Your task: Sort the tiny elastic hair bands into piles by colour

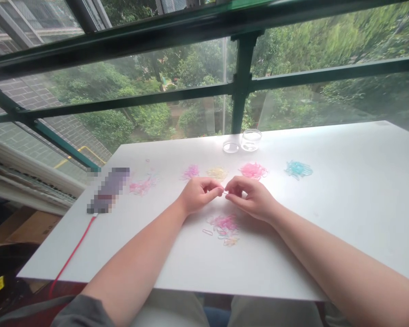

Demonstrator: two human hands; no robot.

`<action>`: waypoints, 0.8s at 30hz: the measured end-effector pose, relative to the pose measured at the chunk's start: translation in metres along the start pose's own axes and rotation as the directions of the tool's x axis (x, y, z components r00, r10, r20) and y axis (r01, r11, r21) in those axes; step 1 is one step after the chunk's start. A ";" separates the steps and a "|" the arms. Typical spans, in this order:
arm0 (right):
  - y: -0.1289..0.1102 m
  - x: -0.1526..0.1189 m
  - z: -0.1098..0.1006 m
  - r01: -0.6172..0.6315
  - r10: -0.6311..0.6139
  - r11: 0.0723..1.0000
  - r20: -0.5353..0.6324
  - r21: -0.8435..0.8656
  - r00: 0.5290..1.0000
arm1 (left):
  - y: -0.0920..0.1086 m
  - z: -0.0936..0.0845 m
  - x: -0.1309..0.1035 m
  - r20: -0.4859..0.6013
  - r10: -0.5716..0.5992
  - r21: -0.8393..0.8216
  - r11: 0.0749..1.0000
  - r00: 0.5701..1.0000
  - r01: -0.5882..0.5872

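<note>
- In the head view, I'm seeing the person's left hand (201, 194) pinching one side of a small band (226, 192), thumb and forefinger clamping on it.
- The right hand (250, 195) is gripping the other side, its grip also closing thumb and finger on the same band.
- The small band is sitting between the two sets of fingertips, over the middle of the white desk (344, 190); its full shape is too tiny for me to tell.
- Nearer the person, a mixed pile (225, 225) of pinkish and yellowish bands is lying, one loose loop (207, 232) resting just beside it.
- Beyond the hands, a purple pile (191, 171), a yellow pile (216, 172) and a pink pile (254, 170) are forming a row, with a teal pile (298, 169) lying farther right.
- Over on the left, a pale pink pile (141, 186) is lying near a pixelated device (109, 190), a red cable (74, 252) running from it off the desk.
- Near the far edge, a clear jar (251, 141) is standing beside a clear round lid (231, 147).
- Behind, a green railing (241, 86) is crossing before the trees.
</note>
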State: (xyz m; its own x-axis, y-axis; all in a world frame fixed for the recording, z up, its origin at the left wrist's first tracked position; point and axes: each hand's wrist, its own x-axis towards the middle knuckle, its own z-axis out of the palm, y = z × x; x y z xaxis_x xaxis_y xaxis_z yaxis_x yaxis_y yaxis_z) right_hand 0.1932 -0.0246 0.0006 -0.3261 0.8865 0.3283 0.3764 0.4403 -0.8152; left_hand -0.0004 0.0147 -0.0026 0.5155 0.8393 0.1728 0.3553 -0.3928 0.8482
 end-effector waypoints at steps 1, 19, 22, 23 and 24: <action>0.000 0.000 0.000 0.002 -0.002 1.000 -0.001 -0.011 1.000 | 0.000 0.000 0.000 0.003 -0.003 -0.006 1.000 1.000 0.003; 0.007 -0.001 0.002 -0.048 0.052 0.994 0.040 -0.096 0.998 | 0.002 0.004 -0.001 0.063 0.029 -0.045 0.999 0.998 -0.026; 0.006 -0.001 0.003 -0.021 0.028 0.992 0.059 -0.125 0.998 | 0.003 0.004 -0.001 0.075 0.039 -0.043 0.998 0.996 -0.036; 0.006 -0.001 0.002 -0.013 0.021 0.992 0.064 -0.128 0.998 | 0.003 0.004 -0.001 0.085 0.044 -0.054 0.998 0.995 -0.039; 0.006 0.000 0.002 -0.009 0.017 0.992 0.065 -0.124 0.998 | 0.003 0.004 0.000 0.094 0.046 -0.072 0.997 0.994 -0.039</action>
State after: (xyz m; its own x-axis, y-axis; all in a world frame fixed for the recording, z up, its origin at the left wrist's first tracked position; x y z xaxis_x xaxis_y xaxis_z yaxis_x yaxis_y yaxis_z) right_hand 0.1942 -0.0223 -0.0053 -0.3757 0.8827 0.2824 0.4840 0.4468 -0.7525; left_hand 0.0033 0.0120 -0.0021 0.6024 0.7813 0.1635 0.2780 -0.3974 0.8745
